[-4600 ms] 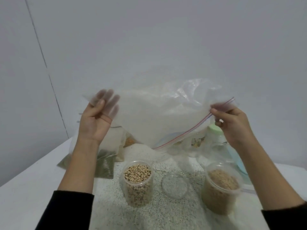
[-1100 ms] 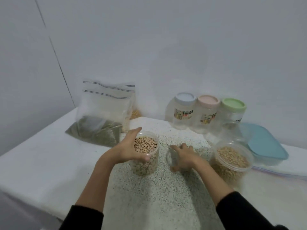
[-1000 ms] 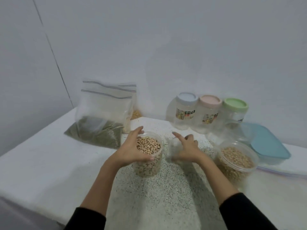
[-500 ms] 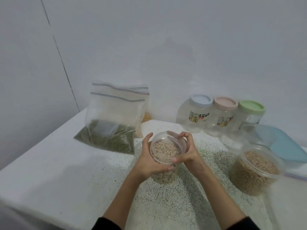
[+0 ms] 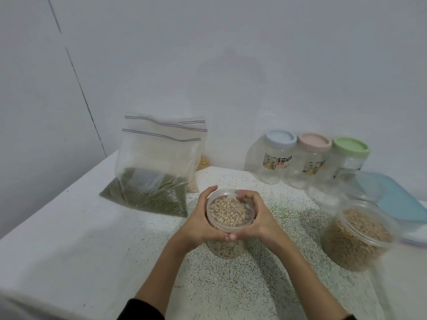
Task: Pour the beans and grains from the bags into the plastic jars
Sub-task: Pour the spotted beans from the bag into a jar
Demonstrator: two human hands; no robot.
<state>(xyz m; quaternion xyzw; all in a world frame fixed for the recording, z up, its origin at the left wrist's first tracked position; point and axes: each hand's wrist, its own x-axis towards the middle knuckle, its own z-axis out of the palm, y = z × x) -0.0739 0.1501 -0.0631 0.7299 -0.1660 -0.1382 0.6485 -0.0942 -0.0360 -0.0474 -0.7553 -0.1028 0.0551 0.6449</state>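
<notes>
On the speckled counter (image 5: 231, 292), my left hand (image 5: 198, 224) and right hand (image 5: 258, 221) wrap the bean jar (image 5: 227, 215), fingers curled round its clear lid. A zip bag (image 5: 152, 172) of green grains stands behind, left.

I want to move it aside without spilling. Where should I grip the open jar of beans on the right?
Probably grip the open jar of beans around its side wall below the rim, coming from its free front-left side. It stands upright, lidless and nearly full, so keep it level.

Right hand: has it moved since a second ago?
Yes. The right hand went left from the speckled tabletop onto the black-eyed-bean jar, away from the open jar.
</notes>
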